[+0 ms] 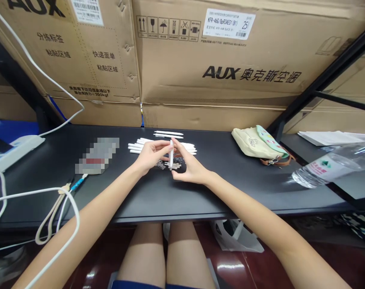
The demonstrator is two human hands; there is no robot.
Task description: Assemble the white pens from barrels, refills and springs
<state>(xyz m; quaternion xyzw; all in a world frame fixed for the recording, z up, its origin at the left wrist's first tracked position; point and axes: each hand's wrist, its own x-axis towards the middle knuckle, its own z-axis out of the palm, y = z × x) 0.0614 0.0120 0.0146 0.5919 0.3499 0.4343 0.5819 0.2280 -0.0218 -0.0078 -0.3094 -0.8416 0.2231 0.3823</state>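
A white pen [171, 154] stands roughly upright between my two hands above the black table. My left hand [151, 155] pinches its side with thumb and fingers. My right hand [190, 166] has a finger at the pen's top and the thumb near its lower tip, so the pen is gripped end to end. White pens [135, 148] lie in a row behind and to both sides of my hands, partly hidden by them. Two more white pens [169, 133] lie farther back. Small clear and grey parts [161, 165] are heaped under the held pen.
Large cardboard boxes [182, 80] stand behind the table [158, 200]. At left lie a blurred-out phone-like item [98, 156] with a cable, and a white power strip [16, 154]. To the right are a cream pouch [256, 143] and a clear water bottle [329, 165].
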